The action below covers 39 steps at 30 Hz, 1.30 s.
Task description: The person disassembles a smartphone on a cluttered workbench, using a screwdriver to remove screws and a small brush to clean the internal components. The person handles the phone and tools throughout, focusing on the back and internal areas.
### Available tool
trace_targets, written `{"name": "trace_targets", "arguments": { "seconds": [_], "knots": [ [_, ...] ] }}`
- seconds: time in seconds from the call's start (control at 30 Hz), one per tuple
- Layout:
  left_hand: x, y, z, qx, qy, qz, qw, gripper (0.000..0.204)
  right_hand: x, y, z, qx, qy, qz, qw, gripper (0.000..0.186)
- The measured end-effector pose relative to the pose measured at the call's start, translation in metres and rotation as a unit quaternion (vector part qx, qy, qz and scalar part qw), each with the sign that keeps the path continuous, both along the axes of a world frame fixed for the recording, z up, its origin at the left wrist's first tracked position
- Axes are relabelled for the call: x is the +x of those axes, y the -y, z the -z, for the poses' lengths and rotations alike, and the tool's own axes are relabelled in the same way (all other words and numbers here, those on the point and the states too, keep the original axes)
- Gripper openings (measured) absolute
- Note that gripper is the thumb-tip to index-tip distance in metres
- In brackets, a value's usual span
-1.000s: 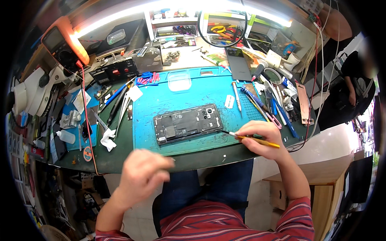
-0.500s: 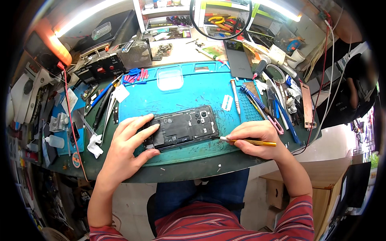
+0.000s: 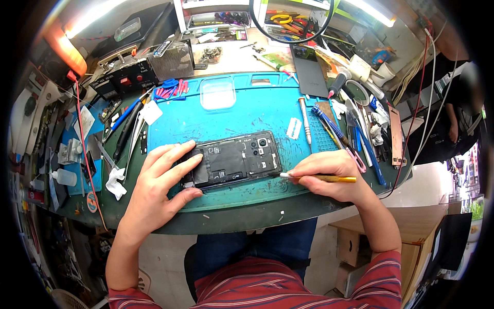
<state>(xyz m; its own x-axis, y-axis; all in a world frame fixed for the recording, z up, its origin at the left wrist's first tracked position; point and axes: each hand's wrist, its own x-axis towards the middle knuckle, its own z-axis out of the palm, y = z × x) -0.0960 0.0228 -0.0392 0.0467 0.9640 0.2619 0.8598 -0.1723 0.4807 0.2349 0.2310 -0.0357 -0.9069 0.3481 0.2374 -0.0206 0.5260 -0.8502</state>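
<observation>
A black smartphone [image 3: 226, 164] lies flat on the blue work mat, its back cover off and its inner plates and camera lenses facing up. My left hand [image 3: 163, 177] steadies its left end, fingers spread over the top face and thumb by the near edge. In a pinch, my right hand [image 3: 329, 172] holds a pen-shaped tool [image 3: 337, 178] with a gold handle, a white collar and a thin dark tip. That tip is at the phone's near right corner; whether it touches is too small to tell.
Right of the phone lie a screwdriver [image 3: 305, 121], a white label strip [image 3: 293, 129] and pink-handled scissors [image 3: 357, 160]. A clear plastic tray [image 3: 217, 93] sits behind it. Crumpled tissue [image 3: 116, 184] and tweezers are at left. A red cable [image 3: 82, 129] hangs there. Another person [image 3: 453, 116] stands far right.
The view has shifted slightly. My left hand stays on the phone, and the tool in my right hand remains by the same corner, moved only a little.
</observation>
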Motion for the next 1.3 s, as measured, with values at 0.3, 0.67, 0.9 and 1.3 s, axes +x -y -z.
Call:
{"name": "trace_targets", "arguments": {
  "seconds": [0.3,0.67,0.9,1.3],
  "knots": [
    [0.003,0.0,-0.002,0.005,-0.009,-0.001,1.0,0.064,0.001,0.005,0.001,0.008,0.0,0.016,1.0,0.023],
    [0.003,-0.001,-0.002,-0.003,-0.006,-0.002,1.0,0.064,-0.016,0.011,-0.002,0.007,0.001,0.006,1.0,0.022],
    [0.001,0.0,0.0,0.0,-0.006,-0.007,1.0,0.063,-0.021,0.013,-0.003,0.008,-0.005,0.004,1.0,0.022],
    [0.001,0.0,-0.001,-0.013,0.0,-0.006,1.0,0.069,-0.016,0.01,0.003,0.009,-0.002,0.007,1.0,0.022]
  ]
}}
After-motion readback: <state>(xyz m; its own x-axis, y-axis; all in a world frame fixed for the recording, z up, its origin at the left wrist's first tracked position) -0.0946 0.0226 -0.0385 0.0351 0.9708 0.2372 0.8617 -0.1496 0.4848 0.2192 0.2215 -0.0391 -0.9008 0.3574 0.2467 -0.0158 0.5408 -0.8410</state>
